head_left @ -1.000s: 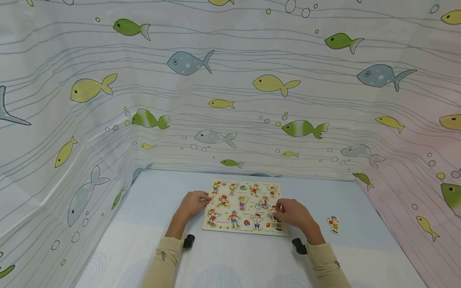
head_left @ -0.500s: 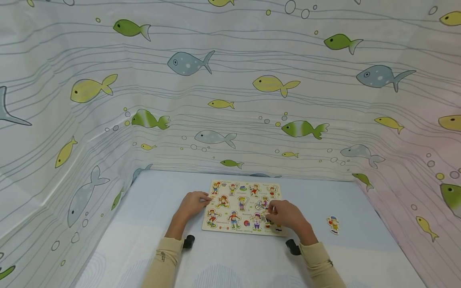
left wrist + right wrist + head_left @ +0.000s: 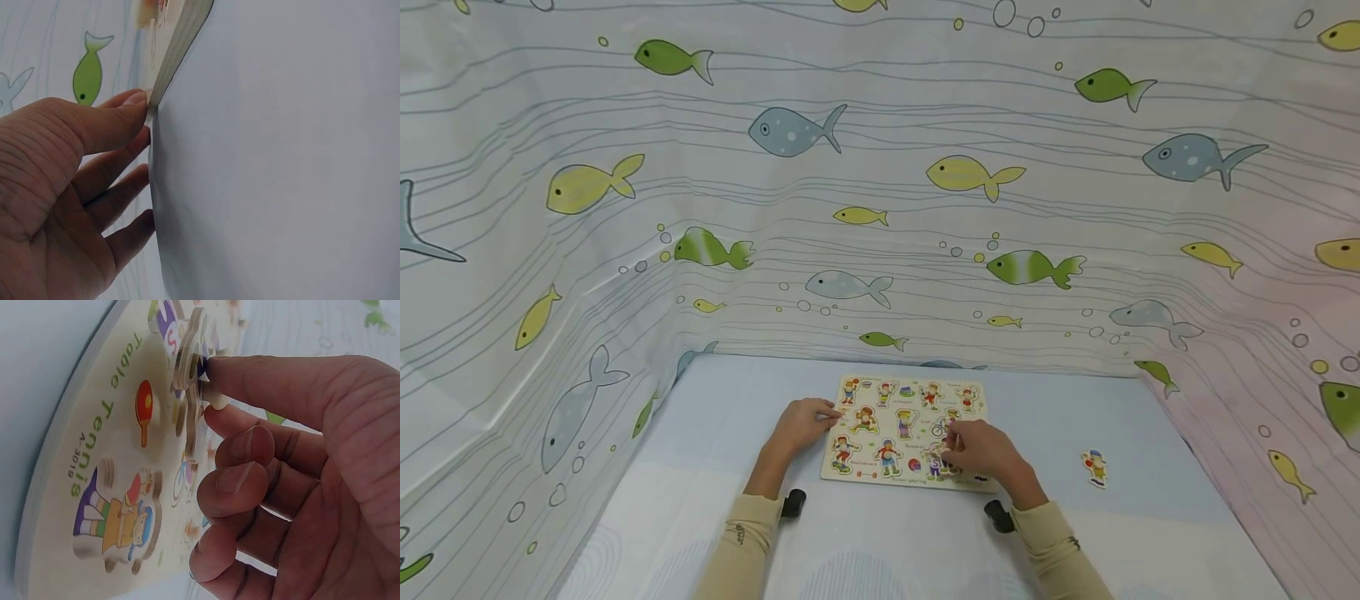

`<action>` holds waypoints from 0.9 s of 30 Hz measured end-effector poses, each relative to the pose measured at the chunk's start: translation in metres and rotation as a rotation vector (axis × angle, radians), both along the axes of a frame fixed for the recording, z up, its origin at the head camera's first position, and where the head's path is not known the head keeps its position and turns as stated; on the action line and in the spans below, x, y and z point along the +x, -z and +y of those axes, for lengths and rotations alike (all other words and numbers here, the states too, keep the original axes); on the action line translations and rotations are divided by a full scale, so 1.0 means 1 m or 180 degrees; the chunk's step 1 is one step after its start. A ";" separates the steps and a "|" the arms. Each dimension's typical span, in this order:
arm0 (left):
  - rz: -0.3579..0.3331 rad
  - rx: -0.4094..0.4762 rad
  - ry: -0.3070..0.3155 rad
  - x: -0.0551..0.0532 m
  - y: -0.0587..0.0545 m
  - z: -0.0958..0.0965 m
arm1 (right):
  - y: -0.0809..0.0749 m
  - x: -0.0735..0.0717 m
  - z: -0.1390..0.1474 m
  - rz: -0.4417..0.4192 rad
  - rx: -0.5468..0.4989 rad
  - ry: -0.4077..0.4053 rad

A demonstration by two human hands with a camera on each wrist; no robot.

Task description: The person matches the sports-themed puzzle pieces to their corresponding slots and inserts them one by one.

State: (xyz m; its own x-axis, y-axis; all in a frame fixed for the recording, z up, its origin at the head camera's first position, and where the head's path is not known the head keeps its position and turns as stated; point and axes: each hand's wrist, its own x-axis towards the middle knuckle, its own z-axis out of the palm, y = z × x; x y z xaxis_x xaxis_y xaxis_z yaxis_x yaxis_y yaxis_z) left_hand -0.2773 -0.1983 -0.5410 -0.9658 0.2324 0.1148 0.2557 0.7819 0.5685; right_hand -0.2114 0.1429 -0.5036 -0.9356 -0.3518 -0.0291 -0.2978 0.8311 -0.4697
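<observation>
A wooden peg puzzle board point(image 3: 887, 477) lies on the table, filled with several child-athlete pieces. My left hand point(image 3: 805, 423) rests at its left edge. In the left wrist view, thumb and index finger point(image 3: 128, 112) touch the board's edge, the other fingers spread beside it. Over the lower right part, my right hand point(image 3: 988, 454) pinches a wooden puzzle piece point(image 3: 190, 362), tilted on edge, beside the purple figure with an S point(image 3: 167, 328). Its picture is mostly hidden. A recess with a printed table tennis player point(image 3: 122, 522) shows near the board's corner.
One loose puzzle piece point(image 3: 1095, 468), a figure in a blue cap and yellow clothes, lies on the table right of the board. A fish-printed sheet point(image 3: 880, 250) rises around the back and sides. Dark wrist mounts point(image 3: 999, 517) sit near the cuffs.
My right hand has moved left across the board's lower right part with the puzzle piece, toward the S figure. The left hand and the board have stayed put.
</observation>
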 end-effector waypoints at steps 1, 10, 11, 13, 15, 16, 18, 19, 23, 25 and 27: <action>0.0004 -0.0001 0.0004 0.000 0.000 0.000 | 0.001 -0.001 -0.001 -0.0012 0.0023 -0.0011; -0.0005 0.0047 0.0020 -0.003 0.001 -0.002 | 0.006 -0.005 -0.007 -0.0092 0.0053 -0.0070; -0.0001 0.0050 0.0023 -0.003 0.001 -0.002 | 0.006 -0.006 -0.008 -0.0097 0.0061 -0.0074; -0.0023 0.0074 0.0017 -0.003 0.001 -0.002 | 0.008 -0.006 -0.010 -0.0085 0.0087 -0.0084; -0.0012 0.0094 0.0024 -0.003 0.002 -0.001 | 0.009 -0.006 -0.012 -0.0052 0.0107 -0.0102; 0.0009 0.0105 0.0033 -0.003 0.002 -0.001 | 0.010 -0.006 -0.012 -0.0047 0.0127 -0.0105; 0.0048 0.0108 0.0046 -0.002 0.003 -0.001 | 0.010 -0.006 -0.014 -0.0032 0.0157 -0.0116; 0.0100 0.0069 0.0059 -0.002 0.003 0.000 | 0.011 -0.006 -0.014 -0.0031 0.0168 -0.0119; 0.0136 0.0041 0.0066 -0.002 0.002 0.000 | 0.011 -0.005 -0.016 -0.0044 0.0214 -0.0125; 0.0112 0.0025 0.0061 -0.002 0.002 0.000 | 0.010 -0.004 -0.017 -0.0055 0.0243 -0.0117; 0.0028 0.0045 0.0035 -0.002 0.001 -0.001 | 0.010 -0.004 -0.018 -0.0045 0.0241 -0.0122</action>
State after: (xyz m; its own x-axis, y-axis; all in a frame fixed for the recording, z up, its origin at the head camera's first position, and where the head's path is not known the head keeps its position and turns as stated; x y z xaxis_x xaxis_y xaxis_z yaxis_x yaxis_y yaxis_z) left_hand -0.2795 -0.1993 -0.5420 -0.9621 0.2413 0.1267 0.2693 0.7709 0.5773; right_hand -0.2154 0.1254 -0.5132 -0.9208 -0.3836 -0.0700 -0.3239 0.8524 -0.4104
